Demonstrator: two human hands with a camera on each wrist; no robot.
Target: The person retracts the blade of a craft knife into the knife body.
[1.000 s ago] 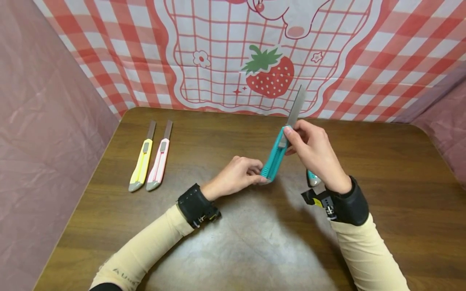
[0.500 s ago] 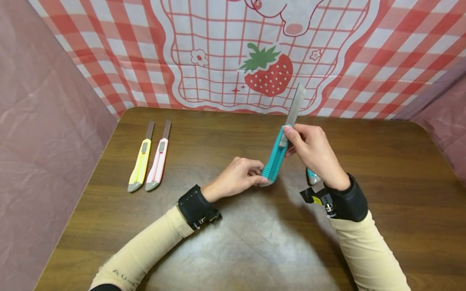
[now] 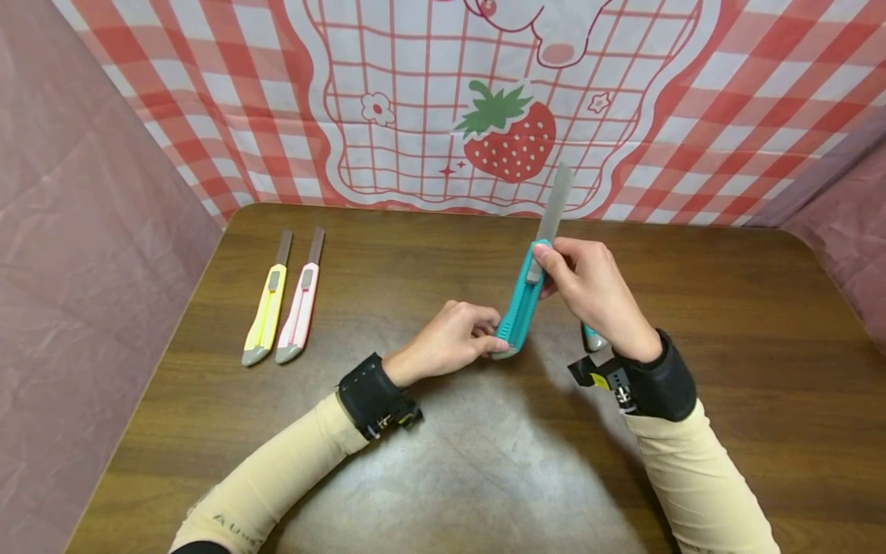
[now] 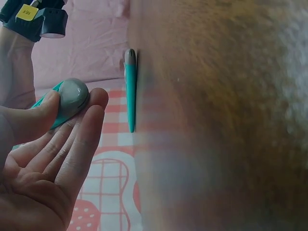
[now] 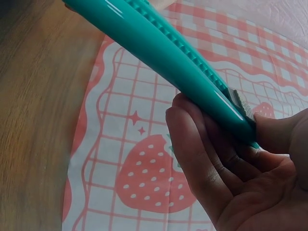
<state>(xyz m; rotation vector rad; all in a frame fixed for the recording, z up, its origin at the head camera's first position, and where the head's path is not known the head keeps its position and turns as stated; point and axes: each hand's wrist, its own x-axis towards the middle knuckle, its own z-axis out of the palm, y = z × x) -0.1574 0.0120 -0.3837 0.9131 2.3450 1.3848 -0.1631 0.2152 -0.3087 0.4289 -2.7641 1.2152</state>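
A teal utility knife (image 3: 521, 308) with a long extended blade is held tilted above the table, blade up and away. My right hand (image 3: 594, 286) pinches it near the blade end, thumb by the grey slider (image 5: 239, 103). The left hand (image 3: 450, 338) pinches its grey butt end (image 4: 73, 97) between thumb and fingers. A second teal utility knife (image 4: 131, 91) lies on the table; in the head view the right hand and wrist hide most of it. Off to the left lie a yellow utility knife (image 3: 266, 315) and a pink one (image 3: 299, 314), side by side with blades out.
The brown wooden table (image 3: 415, 261) has a rounded back edge. Behind it hangs a red-and-white checked cloth (image 3: 415, 100) with a strawberry print; the raised blade overlaps it in the head view. Pink cloth (image 3: 83, 231) hangs at both sides.
The teal knife has turned slightly in both hands, its blade tip shifting a little to the left and its flat side facing the head camera more. Both hands keep their hold.
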